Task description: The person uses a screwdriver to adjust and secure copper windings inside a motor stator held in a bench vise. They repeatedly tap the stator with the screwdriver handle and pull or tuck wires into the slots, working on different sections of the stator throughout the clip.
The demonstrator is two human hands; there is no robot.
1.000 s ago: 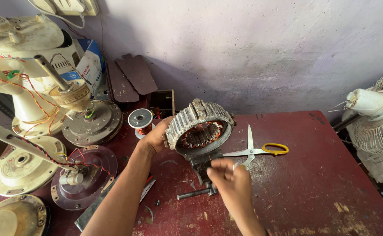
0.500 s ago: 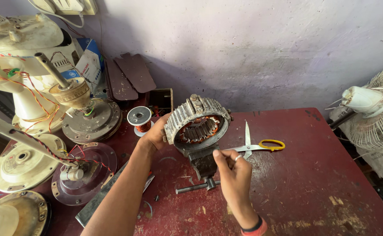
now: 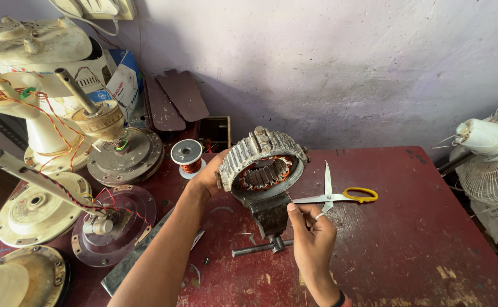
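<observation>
A round fan motor stator (image 3: 263, 159) with ribbed metal laminations and copper windings is clamped in a small bench vise (image 3: 270, 219) on the red table (image 3: 408, 250). My left hand (image 3: 209, 176) grips the stator's left rim. My right hand (image 3: 311, 230) is raised just right of the vise, its thumb and forefinger pinched together near the stator's lower edge; a thin wire may be between them, too fine to tell. A ring is on one finger.
Open scissors with yellow handles (image 3: 340, 196) lie right of the stator. A spool of copper wire (image 3: 187, 156) stands to the left. Dismantled ceiling fan motors and covers (image 3: 61, 187) crowd the left side. A pedestal fan (image 3: 490, 153) stands at the right edge.
My right hand rose from the vise handle at the table front to the stator's lower right edge, fingers pinched. My left hand stayed on the stator.
</observation>
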